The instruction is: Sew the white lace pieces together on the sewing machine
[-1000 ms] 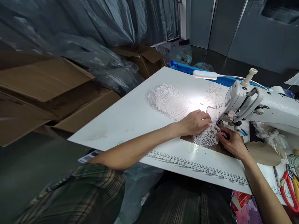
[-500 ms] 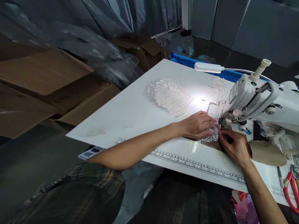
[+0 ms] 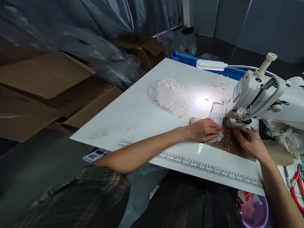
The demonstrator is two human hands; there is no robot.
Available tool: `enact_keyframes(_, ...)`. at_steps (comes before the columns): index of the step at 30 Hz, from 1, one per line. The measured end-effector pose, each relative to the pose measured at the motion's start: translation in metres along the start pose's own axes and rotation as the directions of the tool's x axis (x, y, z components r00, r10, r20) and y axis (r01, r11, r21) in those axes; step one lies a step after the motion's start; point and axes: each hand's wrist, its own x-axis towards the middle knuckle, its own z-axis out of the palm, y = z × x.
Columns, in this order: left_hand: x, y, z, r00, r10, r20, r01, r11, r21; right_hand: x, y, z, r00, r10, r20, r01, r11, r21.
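Note:
A piece of white lace (image 3: 215,136) lies by the needle of a white sewing machine (image 3: 247,91). My left hand (image 3: 204,129) presses down on this lace with its fingers together, hiding part of it, just left of the presser foot (image 3: 225,121). Right of the needle, my right hand (image 3: 250,141) is closed, thumb and forefinger near each other under the machine head; what they hold, if anything, does not show. A brown plate (image 3: 230,144) on the machine bed lies between the hands. A heap of lace pieces (image 3: 172,96) rests farther left, and more lace (image 3: 220,85) lies behind the needle.
A lamp (image 3: 211,65) lights the white table (image 3: 133,110), whose front edge carries a printed ruler (image 3: 201,166). At right are red-handled pliers (image 3: 294,186) and white gauzy scraps (image 3: 283,134). Below the edge hangs a purple basket (image 3: 260,213). Cardboard boxes (image 3: 42,76) stand left.
My right hand has moved right, away from the lace beside the needle. The left hand stays on the lace, with its fingers drawn closer together. The view has shifted slightly.

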Motion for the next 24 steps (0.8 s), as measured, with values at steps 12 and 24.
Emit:
enact_keyframes(12,0.002,0.009,-0.007,0.998,-0.028,-0.064,0.035,0.992,0.123,-0.010,0.009,0.022,0.926,-0.377,-0.007,0.344,0.852,-0.395)
enact_keyframes(24,0.008,0.010,-0.008,0.992,0.115,-0.059,-0.100,0.971,0.218,-0.011,0.010,0.029,0.906,-0.424,-0.001,0.377,0.806,-0.456)
